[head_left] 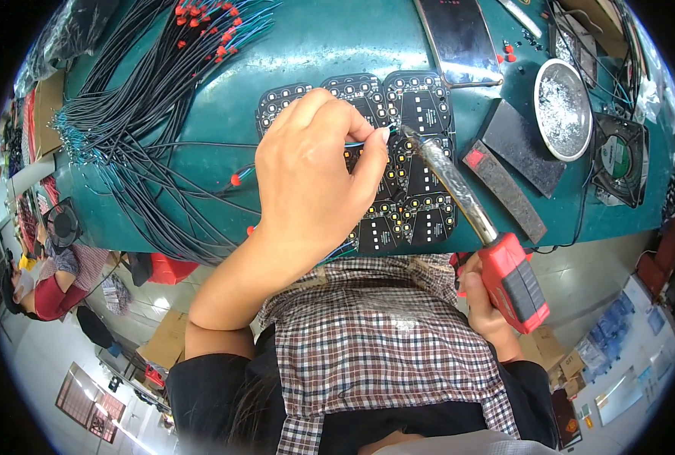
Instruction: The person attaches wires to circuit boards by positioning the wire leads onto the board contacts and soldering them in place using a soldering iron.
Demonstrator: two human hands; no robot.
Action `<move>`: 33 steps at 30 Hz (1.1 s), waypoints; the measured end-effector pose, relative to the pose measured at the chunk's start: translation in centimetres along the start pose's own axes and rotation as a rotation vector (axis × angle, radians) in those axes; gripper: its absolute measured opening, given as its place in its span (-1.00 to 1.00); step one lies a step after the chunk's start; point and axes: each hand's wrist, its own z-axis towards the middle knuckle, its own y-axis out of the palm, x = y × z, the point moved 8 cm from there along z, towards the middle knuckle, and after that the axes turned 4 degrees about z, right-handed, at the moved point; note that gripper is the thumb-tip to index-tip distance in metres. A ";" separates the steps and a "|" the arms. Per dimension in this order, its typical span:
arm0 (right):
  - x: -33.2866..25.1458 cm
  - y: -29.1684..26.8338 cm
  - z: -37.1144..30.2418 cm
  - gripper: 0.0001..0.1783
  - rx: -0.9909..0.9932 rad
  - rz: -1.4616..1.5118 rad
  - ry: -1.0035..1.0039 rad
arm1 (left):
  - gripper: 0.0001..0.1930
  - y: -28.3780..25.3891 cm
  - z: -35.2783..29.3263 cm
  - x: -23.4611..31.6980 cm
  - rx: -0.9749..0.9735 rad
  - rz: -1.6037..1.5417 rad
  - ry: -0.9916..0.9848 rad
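My left hand (307,163) is over a panel of black circuit boards (428,114), pinching a thin dark wire (208,144) between thumb and forefinger. That wire's bluish end meets a board near the middle of the panel. From the right, a soldering iron (459,182) with a red and black handle slants in, its tip by the wire's end. My right hand (485,303) grips this iron at the handle, low on the right. Several pale square parts dot the boards. Part of the panel is hidden under my left hand.
A large bundle of black wires (144,98) with red connectors lies at left. Right of the panel are a phone (462,38), dark blocks (523,144), a round dish (563,110) of silvery bits and a small fan (620,161). Another person (53,284) is at far left.
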 end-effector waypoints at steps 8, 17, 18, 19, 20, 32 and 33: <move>0.0 -0.3 -0.2 -0.69 0.048 -0.033 0.026 | -0.80 0.0 0.1 0.0 -0.004 -0.012 -0.004; 0.3 0.3 0.2 -0.68 0.003 -0.015 0.051 | -0.79 -0.1 0.6 0.2 -0.027 0.010 -0.006; 0.3 0.3 0.4 -0.68 0.002 -0.015 0.052 | -0.79 -0.1 0.7 0.2 -0.033 0.017 -0.003; 0.2 0.4 0.5 -0.68 0.000 -0.012 0.051 | -0.79 -0.2 0.7 0.2 -0.037 0.026 0.000; 0.1 0.4 0.6 -0.68 -0.003 -0.009 0.051 | -0.79 -0.3 0.6 0.3 -0.035 0.026 0.000; 0.5 -0.6 0.0 -0.70 -0.001 -0.050 0.112 | -0.78 -0.1 0.8 0.1 -0.050 0.033 -0.013; 0.5 -0.6 0.0 -0.70 -0.001 -0.052 0.112 | -0.78 -0.1 0.9 0.1 -0.047 0.026 -0.015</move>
